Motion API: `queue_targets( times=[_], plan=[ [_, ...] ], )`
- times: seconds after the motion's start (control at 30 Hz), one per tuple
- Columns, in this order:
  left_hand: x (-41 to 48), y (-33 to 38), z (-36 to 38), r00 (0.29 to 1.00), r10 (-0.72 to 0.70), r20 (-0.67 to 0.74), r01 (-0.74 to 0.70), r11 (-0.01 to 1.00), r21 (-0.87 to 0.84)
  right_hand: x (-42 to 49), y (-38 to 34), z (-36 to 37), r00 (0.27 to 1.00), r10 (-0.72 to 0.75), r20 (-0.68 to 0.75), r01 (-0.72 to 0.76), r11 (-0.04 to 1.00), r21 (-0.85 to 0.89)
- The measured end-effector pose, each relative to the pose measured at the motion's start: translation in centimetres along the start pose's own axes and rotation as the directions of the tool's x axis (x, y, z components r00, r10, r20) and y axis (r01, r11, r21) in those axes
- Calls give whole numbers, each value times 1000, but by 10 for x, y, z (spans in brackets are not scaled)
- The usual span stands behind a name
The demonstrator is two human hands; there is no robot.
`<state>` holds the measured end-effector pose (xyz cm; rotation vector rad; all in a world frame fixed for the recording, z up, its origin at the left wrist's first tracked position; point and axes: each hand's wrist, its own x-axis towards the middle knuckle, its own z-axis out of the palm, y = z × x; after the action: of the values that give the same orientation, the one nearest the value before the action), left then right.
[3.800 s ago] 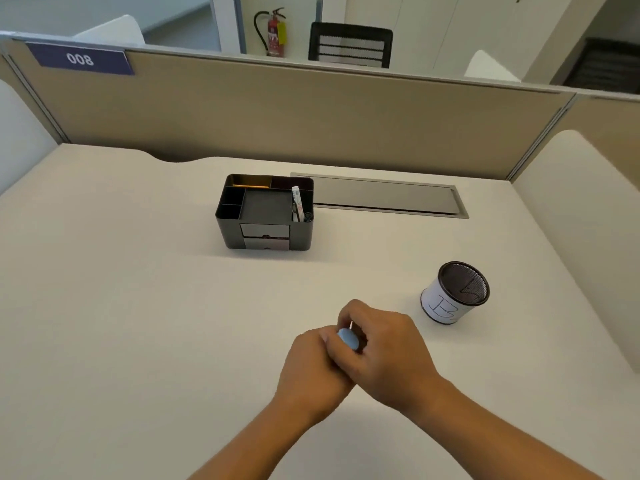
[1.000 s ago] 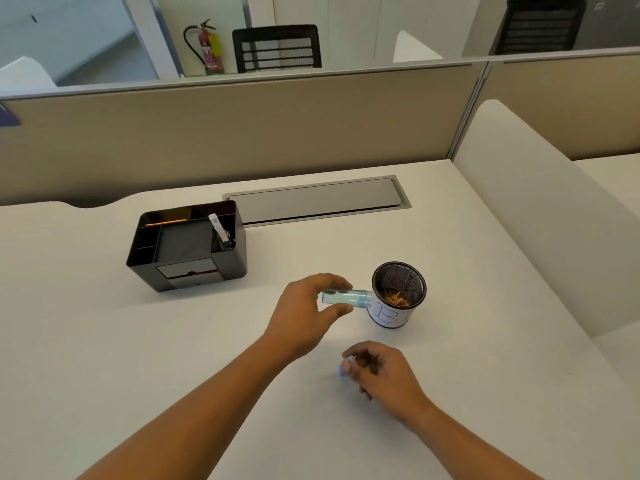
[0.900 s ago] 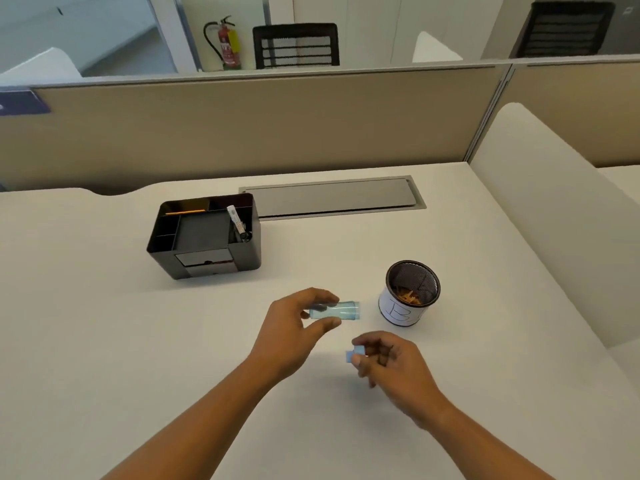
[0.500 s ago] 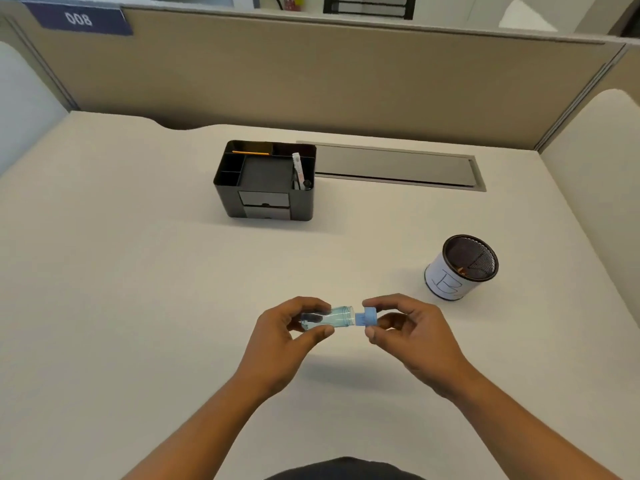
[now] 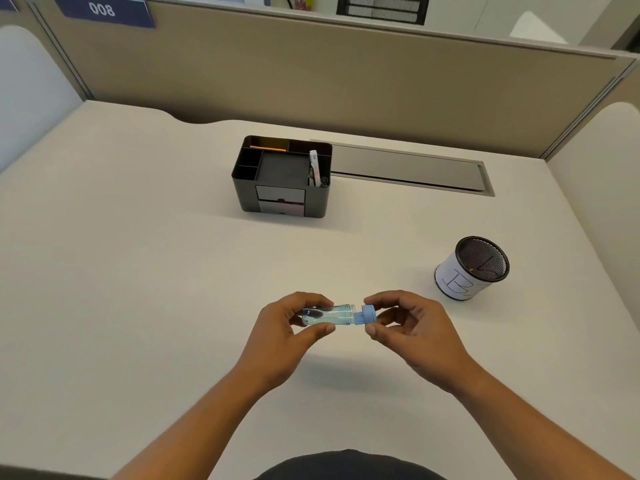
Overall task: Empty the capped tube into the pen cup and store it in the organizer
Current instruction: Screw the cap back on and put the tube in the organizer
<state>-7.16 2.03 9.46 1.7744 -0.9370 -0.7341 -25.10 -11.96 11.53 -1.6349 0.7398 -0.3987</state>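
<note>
Tube horizontal between both hands, bare desk all around

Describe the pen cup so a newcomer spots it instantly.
On the pale desk, look right of the two hands, toward the near right side. The pen cup stands there alone: a round black mesh cup wrapped in white paper with a hand-drawn "B", unlike the boxy black organizer farther back.

Bright, even light from overhead fills the scene. The pale desk shows no glare. Soft, faint shadows lie on it under the two hands, and a darker one hugs the near and right sides of the black organizer. The wide lens bows the partition and the desk edges outward towards the corners. Focus is fairly sharp at the centre and slightly softer near the borders.
</note>
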Motion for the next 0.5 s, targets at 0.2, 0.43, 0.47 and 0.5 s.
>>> queue_targets(
  times=[0.2,0.43,0.47,0.5],
  plan=[
    [1,1,0,1000,-10,22,10,1000,19,-3,0,0,999,7,-39,-5,999,53],
    [-2,9,4,998,46,36,-47,999,25,-3,-2,2,1000,-15,-27,15,1000,-11],
    [-2,10,4,998,47,33,-47,999,26,-3,-3,2,999,-19,-30,19,1000,-10],
    [-2,12,4,999,42,32,-43,999,28,-3,-3,1,999,-24,-29,24,1000,-11]
  ],
)
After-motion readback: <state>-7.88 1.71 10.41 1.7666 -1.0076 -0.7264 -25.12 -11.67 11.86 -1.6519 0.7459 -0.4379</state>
